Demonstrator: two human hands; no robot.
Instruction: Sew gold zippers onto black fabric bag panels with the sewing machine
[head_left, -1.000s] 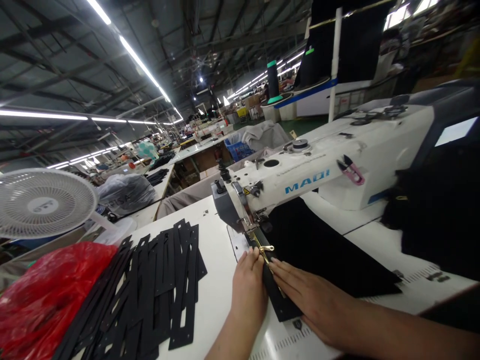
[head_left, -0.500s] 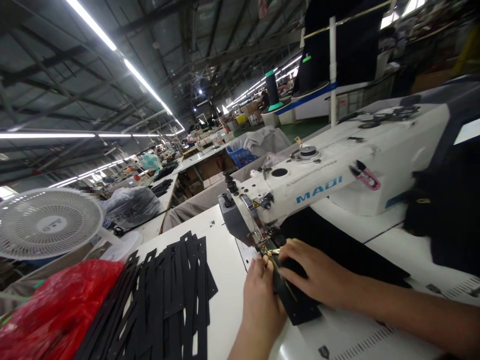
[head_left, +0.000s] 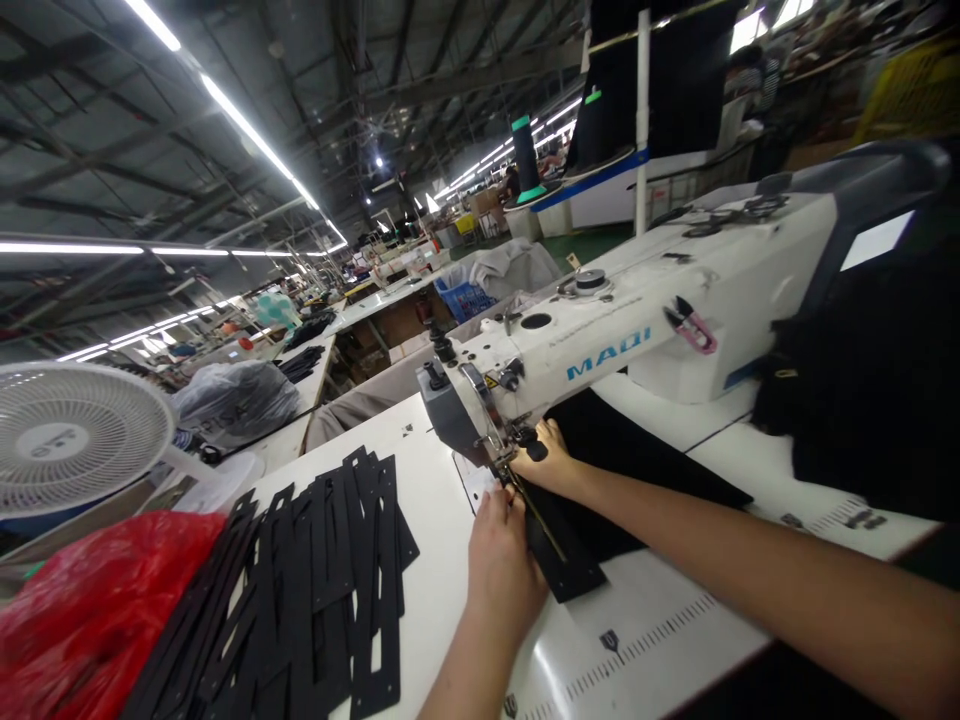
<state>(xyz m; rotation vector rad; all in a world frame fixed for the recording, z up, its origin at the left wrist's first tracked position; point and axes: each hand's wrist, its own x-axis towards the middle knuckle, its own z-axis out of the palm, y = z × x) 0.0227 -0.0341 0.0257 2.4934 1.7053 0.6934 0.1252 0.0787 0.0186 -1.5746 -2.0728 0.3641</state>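
A white sewing machine (head_left: 607,345) stands on a white table (head_left: 442,580). A black fabric piece (head_left: 637,465) with a gold zipper (head_left: 544,520) lies under its needle. My left hand (head_left: 502,560) rests on the fabric's left edge beside the zipper, fingers pressed down by the presser foot. My right hand (head_left: 547,460) reaches under the machine head, fingers curled at the needle area on the fabric; what the fingertips pinch is hidden.
A stack of black slotted strips (head_left: 330,580) lies left of my hands. A red plastic bag (head_left: 82,610) and a white fan (head_left: 67,435) sit at the far left. Black cloth (head_left: 877,400) is piled at right. Pink snips (head_left: 694,328) rest on the machine.
My right hand slid forward along the zipper from flat on the fabric to under the machine head. The left hand stayed beside the zipper, and the zipper pull is now hidden.
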